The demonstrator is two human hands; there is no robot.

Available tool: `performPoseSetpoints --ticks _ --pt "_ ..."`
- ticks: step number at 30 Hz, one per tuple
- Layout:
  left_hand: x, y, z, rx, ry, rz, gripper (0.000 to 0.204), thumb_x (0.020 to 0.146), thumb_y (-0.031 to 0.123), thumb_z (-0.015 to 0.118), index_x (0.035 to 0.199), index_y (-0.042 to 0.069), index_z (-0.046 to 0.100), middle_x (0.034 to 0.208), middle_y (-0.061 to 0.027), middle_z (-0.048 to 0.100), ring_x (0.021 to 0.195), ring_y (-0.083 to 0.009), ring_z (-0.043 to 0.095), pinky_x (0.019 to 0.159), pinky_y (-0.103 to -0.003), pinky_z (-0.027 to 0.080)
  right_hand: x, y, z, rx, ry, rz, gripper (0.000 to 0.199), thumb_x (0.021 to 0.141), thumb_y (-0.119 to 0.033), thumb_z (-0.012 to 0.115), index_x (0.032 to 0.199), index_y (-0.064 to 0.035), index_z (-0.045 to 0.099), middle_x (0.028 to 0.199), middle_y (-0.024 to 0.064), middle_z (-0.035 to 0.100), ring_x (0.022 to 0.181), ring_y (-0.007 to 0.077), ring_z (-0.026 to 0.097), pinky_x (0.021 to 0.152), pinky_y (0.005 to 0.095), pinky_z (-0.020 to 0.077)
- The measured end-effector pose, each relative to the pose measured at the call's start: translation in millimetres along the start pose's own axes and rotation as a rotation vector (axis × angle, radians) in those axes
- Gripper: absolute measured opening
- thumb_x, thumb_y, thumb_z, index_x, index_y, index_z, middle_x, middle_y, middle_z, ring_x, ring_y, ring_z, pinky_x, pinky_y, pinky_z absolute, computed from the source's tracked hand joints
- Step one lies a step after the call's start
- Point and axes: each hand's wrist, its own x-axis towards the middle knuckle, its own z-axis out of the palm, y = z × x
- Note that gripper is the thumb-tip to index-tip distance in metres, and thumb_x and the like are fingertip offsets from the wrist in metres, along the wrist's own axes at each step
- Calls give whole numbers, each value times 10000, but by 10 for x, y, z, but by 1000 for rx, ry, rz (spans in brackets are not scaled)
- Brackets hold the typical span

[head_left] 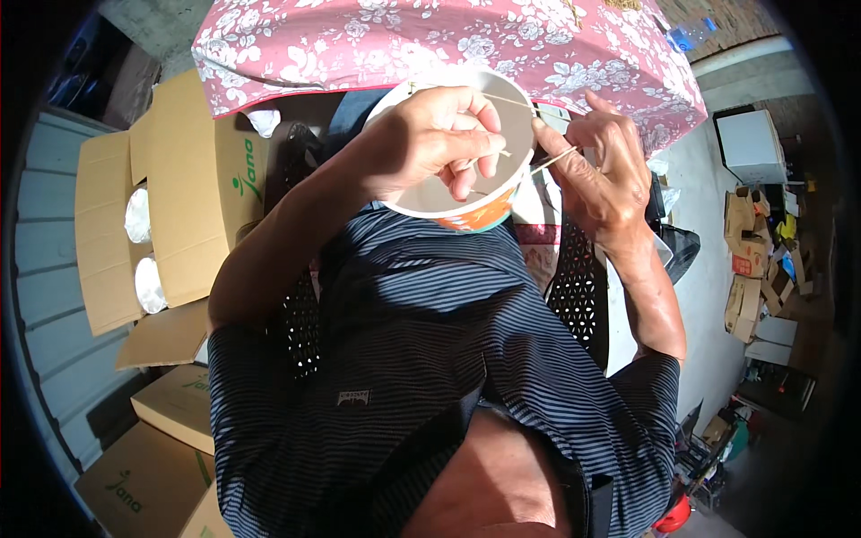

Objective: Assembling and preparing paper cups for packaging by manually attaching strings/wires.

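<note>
Above a white paper tub with an orange patterned outside, my left hand is closed, thumb and fingers pinched on a thin tan cord. A short end of it shows by the fingertips. The cord stretches over to my right hand, at the tub's right rim, where it meets the fingers. That hand is partly curled round it, with one finger pointing up. A second stretch lies across the back of a finger. How the cord runs between the fingers is partly hidden. The tub stands at my lap, its inside pale.
A table with a pink flowered cloth stands just beyond the tub. Cardboard boxes crowd the left side. A clear plastic bottle lies at the far right. More cartons are piled on the right-hand floor.
</note>
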Motion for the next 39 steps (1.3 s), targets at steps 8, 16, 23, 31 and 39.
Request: performPoseSetpoints --ticks 8,16,23,31,39 --pt "47 -56 142 124 35 164 143 1050 93 554 1149 10 493 839 -54 611 634 -71 524 575 -210 408 84 -119 36 303 -24 251 382 738 -155 879 1075 -8 778 700 56 529 661 200 530 592 334 440" --pt "104 7 290 532 134 295 152 1044 59 553 1167 16 475 904 -66 675 857 -103 639 749 -267 513 114 -156 -108 448 -190 503 138 871 -119 798 982 -38 801 716 88 563 665 226 569 607 354 454" --pt "117 91 343 627 152 311 157 1041 51 555 1167 2 476 859 -83 665 863 -114 636 771 -267 508 82 -134 -168 565 -211 590 98 872 -99 790 899 -8 765 736 76 587 681 179 589 615 331 461" --pt "140 134 145 75 -111 68 214 1006 83 622 1177 3 521 1023 -100 699 886 -119 648 786 -257 513 -7 -45 -241 568 -236 602 100 895 -62 666 879 34 691 855 101 631 815 212 655 730 337 527" --pt "107 47 326 36 -83 83 280 952 -1 678 1200 -9 547 1157 -165 705 1083 -170 683 939 -304 564 -39 -235 -395 673 -374 544 59 919 -27 681 955 20 681 825 120 598 739 279 630 687 371 504"
